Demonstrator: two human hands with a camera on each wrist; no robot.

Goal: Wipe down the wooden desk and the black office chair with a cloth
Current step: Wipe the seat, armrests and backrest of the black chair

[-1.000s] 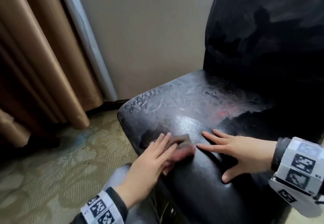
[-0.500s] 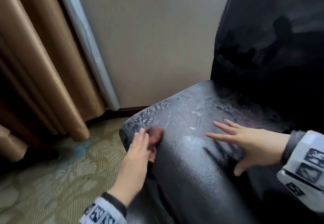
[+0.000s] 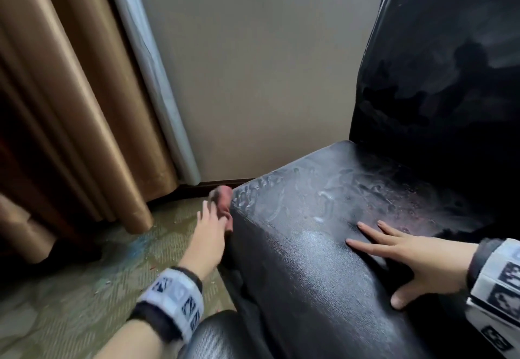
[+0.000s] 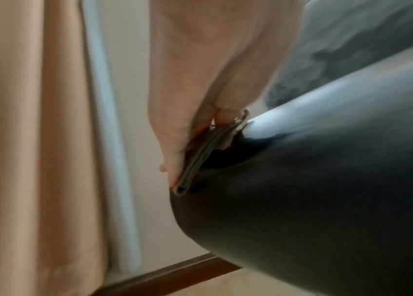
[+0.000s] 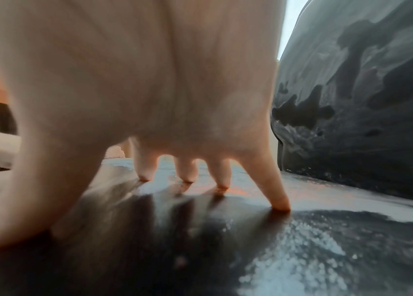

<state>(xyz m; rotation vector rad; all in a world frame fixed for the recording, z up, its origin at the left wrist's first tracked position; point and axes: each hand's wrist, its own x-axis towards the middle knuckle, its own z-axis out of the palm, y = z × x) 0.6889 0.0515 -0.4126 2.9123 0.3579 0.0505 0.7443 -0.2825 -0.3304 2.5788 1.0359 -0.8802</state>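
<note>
The black office chair's seat (image 3: 323,249) fills the right, streaked with wet smears, with its backrest (image 3: 450,63) behind. My left hand (image 3: 209,229) holds a small reddish-brown cloth (image 3: 223,201) against the seat's left side near the far corner. In the left wrist view the folded cloth (image 4: 200,158) sits between the straight fingers (image 4: 172,160), the tucked thumb and the chair's side (image 4: 302,200). My right hand (image 3: 405,249) lies flat on top of the seat, fingers spread. Its fingertips (image 5: 187,174) touch the wet surface (image 5: 302,240). The desk is not clearly in view.
Tan curtains (image 3: 70,105) hang at the left beside a pale grey vertical strip (image 3: 149,77) and a beige wall (image 3: 267,63). Patterned carpet (image 3: 84,288) lies left of the chair, edged by a dark baseboard (image 3: 216,187). My knee (image 3: 216,336) is at the bottom.
My left hand has slid the cloth from the front of the seat top, leftward and away, over the edge onto the seat's left side. The right hand has stayed flat on the seat.
</note>
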